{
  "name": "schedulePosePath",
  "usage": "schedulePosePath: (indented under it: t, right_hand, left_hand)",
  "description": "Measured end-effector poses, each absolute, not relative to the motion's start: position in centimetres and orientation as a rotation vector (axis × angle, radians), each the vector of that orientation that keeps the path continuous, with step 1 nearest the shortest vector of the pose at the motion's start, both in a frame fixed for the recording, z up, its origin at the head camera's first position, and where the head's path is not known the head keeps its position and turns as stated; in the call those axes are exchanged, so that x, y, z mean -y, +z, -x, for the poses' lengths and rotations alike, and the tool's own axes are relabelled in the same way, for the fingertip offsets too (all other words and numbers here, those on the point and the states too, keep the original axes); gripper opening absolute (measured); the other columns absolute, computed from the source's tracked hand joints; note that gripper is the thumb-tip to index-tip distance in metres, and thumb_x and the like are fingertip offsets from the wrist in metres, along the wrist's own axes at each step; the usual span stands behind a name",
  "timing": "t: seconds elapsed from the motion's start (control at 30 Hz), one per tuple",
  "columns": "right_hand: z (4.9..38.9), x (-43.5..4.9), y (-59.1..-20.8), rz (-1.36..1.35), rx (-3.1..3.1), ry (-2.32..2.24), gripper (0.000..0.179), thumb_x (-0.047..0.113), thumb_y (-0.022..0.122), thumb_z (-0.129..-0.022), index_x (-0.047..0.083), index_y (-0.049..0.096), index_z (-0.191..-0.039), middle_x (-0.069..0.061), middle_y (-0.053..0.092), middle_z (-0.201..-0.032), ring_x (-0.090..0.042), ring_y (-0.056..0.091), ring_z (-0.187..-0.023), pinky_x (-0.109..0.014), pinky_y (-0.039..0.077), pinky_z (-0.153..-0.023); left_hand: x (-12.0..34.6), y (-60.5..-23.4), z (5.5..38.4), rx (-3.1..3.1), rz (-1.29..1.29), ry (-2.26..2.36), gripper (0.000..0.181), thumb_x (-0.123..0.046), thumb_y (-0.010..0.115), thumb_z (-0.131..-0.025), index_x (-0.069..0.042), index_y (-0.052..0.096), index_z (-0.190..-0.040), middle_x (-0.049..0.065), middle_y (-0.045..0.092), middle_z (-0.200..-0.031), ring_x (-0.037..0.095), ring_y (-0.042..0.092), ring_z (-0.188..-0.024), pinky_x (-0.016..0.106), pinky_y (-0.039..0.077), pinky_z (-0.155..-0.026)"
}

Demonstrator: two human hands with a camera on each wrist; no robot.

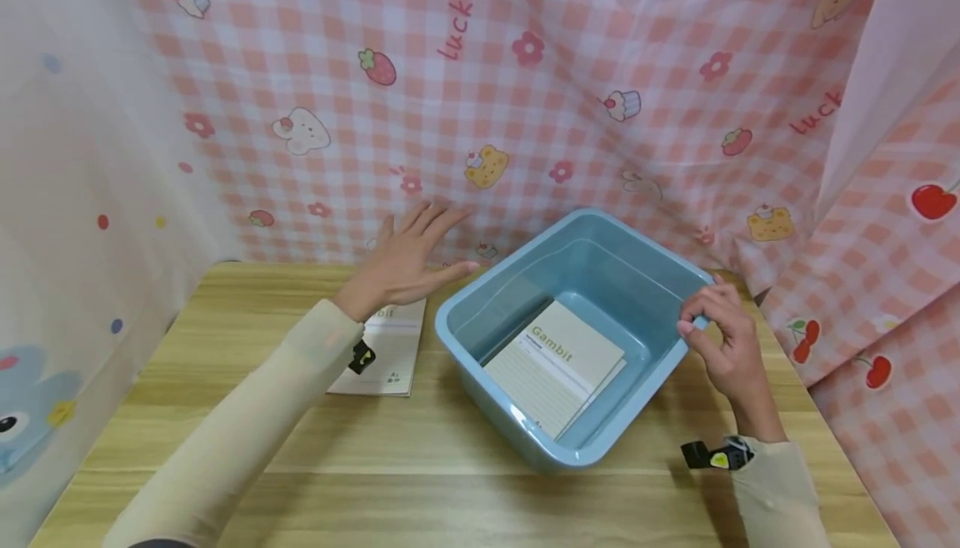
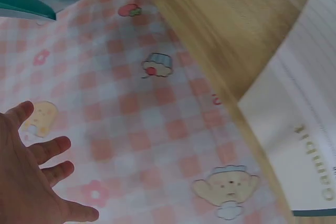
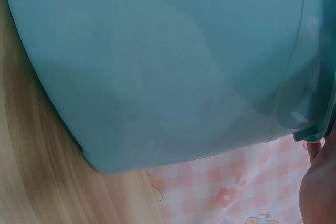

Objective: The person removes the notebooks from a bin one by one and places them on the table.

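Note:
A light blue plastic basin [image 1: 645,277] sits on the table with its corners turned, and its outer wall [image 3: 157,77] fills most of the right wrist view. Inside it lies a pale notebook [image 1: 558,364] marked "Gambit", with another edge showing beneath. My right hand [image 1: 723,335] grips the basin's right rim, fingers curled over it. To the left, my left hand [image 1: 412,260] is spread in the air, thumb pointing toward the basin's left rim and holding nothing. Below that wrist, a second Gambit notebook [image 1: 386,344] lies on the table, partly hidden by the hand and sleeve.
The wooden table [image 1: 360,465] meets a pink checkered cloth [image 1: 450,114] hanging along its back edge. More cloth hangs at the right, and a pale patterned curtain [image 1: 75,198] at the left. Black straps with small devices sit on both wrists.

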State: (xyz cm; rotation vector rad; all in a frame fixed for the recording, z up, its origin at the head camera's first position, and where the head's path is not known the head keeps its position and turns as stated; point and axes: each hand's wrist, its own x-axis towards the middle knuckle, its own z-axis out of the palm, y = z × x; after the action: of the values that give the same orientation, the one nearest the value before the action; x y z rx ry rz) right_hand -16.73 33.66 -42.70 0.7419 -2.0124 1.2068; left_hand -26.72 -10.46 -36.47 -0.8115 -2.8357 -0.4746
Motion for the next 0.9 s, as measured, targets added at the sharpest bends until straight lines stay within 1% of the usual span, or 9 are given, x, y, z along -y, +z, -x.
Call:
schedulePosePath:
  t: [0.07,0.1,0.17,0.27,0.5,0.57,0.7,0.9]
  right_hand:
    - [16.7,-33.7,-42.6,-0.761,1.999,1.204,0.014,-0.009,0.062,-0.079,0.005,0.061,-0.074,-0.005,0.059,-0.076,-0.013,0.05,-0.094,-0.033,0.028,-0.11]
    - [16.8,-33.7,-42.6,-0.764,1.997,1.201,0.014,-0.008,0.062,-0.079,0.005,0.061,-0.074,-0.005,0.059,-0.076,-0.013,0.05,-0.094,-0.033,0.028,-0.11]
    - [16.8,-33.7,-42.6,-0.767,1.998,1.201,0.014,-0.008,0.062,-0.08,0.005,0.061,-0.075,-0.004,0.059,-0.076,-0.012,0.05,-0.094,-0.033,0.027,-0.111]
    - [16.8,-33.7,-42.5,-0.76,2.01,1.2,0.014,-0.007,0.062,-0.081,0.006,0.062,-0.075,-0.004,0.059,-0.077,-0.011,0.049,-0.094,-0.037,0.023,-0.119]
    - [16.7,-33.7,-42.7,-0.766,2.002,1.214,0.015,-0.008,0.062,-0.08,0.006,0.061,-0.074,-0.005,0.059,-0.076,-0.013,0.049,-0.093,-0.036,0.024,-0.116]
    - [16.5,-33.7,-42.7,-0.746,2.017,1.217,0.016,-0.008,0.062,-0.08,0.007,0.062,-0.075,-0.005,0.059,-0.077,-0.013,0.049,-0.095,-0.038,0.021,-0.121]
    - [16.4,-33.7,-42.7,-0.715,2.035,1.223,0.016,-0.007,0.062,-0.08,0.008,0.062,-0.075,-0.005,0.059,-0.077,-0.012,0.048,-0.096,-0.041,0.017,-0.124]
    - [16.7,-33.6,-42.5,-0.751,2.018,1.213,0.015,-0.007,0.062,-0.08,0.007,0.061,-0.074,-0.004,0.059,-0.076,-0.012,0.049,-0.094,-0.038,0.023,-0.118]
  left_hand:
    - [10.1,-35.9,26.6,2.824,0.831,-0.45,0.084,-0.083,0.043,-0.09,-0.042,0.024,-0.161,0.003,0.03,-0.166,0.03,0.019,-0.158,0.081,0.011,-0.114]
    - [9.9,-35.5,26.6,2.821,0.84,-0.445,0.084,-0.083,0.043,-0.09,-0.042,0.025,-0.16,0.003,0.03,-0.166,0.029,0.019,-0.158,0.08,0.011,-0.114]
    - [9.6,-34.9,26.4,2.816,0.858,-0.431,0.084,-0.083,0.044,-0.09,-0.042,0.026,-0.16,0.003,0.029,-0.167,0.028,0.018,-0.158,0.08,0.011,-0.115]
    - [9.1,-34.2,26.1,2.822,0.882,-0.412,0.085,-0.084,0.044,-0.089,-0.043,0.025,-0.16,0.003,0.026,-0.168,0.029,0.015,-0.159,0.079,0.01,-0.116]
    - [7.4,-32.5,25.3,2.816,0.965,-0.368,0.086,-0.085,0.043,-0.089,-0.043,0.024,-0.161,-0.001,0.021,-0.171,0.028,0.012,-0.16,0.079,0.007,-0.116]
    - [6.7,-32.0,25.0,2.819,0.989,-0.357,0.086,-0.085,0.043,-0.088,-0.044,0.023,-0.161,-0.002,0.02,-0.172,0.028,0.012,-0.16,0.079,0.007,-0.116]
    - [5.4,-30.9,24.5,2.829,1.024,-0.349,0.086,-0.086,0.043,-0.088,-0.046,0.021,-0.161,-0.004,0.017,-0.172,0.028,0.01,-0.161,0.077,0.009,-0.117]
    - [3.8,-29.8,23.9,2.826,1.067,-0.287,0.086,-0.088,0.04,-0.087,-0.051,0.016,-0.16,-0.004,0.017,-0.172,0.028,0.008,-0.161,0.075,0.009,-0.119]
